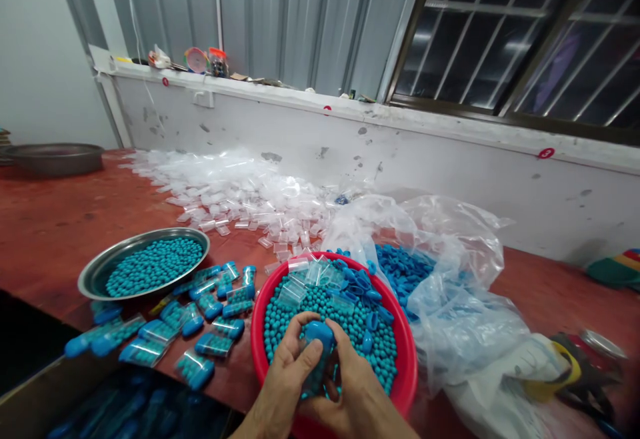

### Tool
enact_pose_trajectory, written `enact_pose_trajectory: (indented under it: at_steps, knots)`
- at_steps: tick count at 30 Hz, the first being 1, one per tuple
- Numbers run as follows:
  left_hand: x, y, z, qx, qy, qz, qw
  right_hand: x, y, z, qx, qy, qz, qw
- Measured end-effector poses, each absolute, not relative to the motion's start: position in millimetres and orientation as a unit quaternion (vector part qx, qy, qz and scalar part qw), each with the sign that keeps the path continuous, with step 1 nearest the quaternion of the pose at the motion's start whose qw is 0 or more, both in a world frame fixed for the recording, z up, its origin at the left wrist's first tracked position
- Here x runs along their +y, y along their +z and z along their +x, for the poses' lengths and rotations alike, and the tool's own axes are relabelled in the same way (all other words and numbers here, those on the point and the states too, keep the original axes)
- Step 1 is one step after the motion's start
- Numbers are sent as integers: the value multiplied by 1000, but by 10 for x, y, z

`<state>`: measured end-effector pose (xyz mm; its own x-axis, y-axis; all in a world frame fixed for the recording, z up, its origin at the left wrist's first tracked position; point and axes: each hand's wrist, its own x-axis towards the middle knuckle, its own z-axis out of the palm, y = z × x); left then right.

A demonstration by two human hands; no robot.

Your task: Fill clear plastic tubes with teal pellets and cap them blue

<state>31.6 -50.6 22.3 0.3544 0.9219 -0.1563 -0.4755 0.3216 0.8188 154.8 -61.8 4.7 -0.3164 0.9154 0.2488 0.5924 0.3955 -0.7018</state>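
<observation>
Over the front of a red basin [261, 292] I hold a small clear container with a blue cap [320, 334]. My left hand [287, 369] is closed around its left side, with the thumb near the cap. On the other side, my right hand [354, 374] grips it with curled fingers. Its lower body is mostly hidden by my hands. Teal beads [383, 352] fill the basin. Clear empty tubes [295, 289] and loose blue caps [357, 282] lie on top of them.
Bead-filled, blue-capped containers [160, 331] lie left of the basin, by a metal bowl [86, 282] of beads. An open box [135, 402] of containers is lower left. Clear tubes [240, 192] are heaped behind. Right are a plastic bag [465, 306] and blue caps [400, 269].
</observation>
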Motion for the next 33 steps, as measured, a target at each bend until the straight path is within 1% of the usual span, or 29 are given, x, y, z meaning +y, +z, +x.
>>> enact_pose_trajectory:
  at_steps: [4,10,12,16,18,19,22,25,28,33]
  knots:
    - [-515,205,327,330,468,363,735,-652,174,1569,-798,160,-498,299]
    - [-539,225,366,342,492,383,703,-662,247,1498,-796,50,-507,327]
    - [-528,213,388,360,489,402,685,-657,268,1485,-792,55,-510,330]
    - [-542,201,471,408,453,482,629,-704,305,1630,-791,160,-504,308]
    - [-593,219,555,409,424,543,598,-782,303,1809,-789,175,-511,294]
    - [-627,233,613,403,408,573,586,-836,296,1918,-791,156,-514,292]
    - [-751,260,849,370,365,648,557,-1045,251,2286,-802,40,-515,299]
    - [-888,213,1164,332,353,682,548,-1284,147,2650,-799,-55,-519,299]
    - [-1021,54,1503,319,374,663,565,-1487,-64,2952,-777,-120,-545,291]
    - [-1117,-398,1959,324,375,645,581,-1603,-609,3227,-727,-130,-613,279]
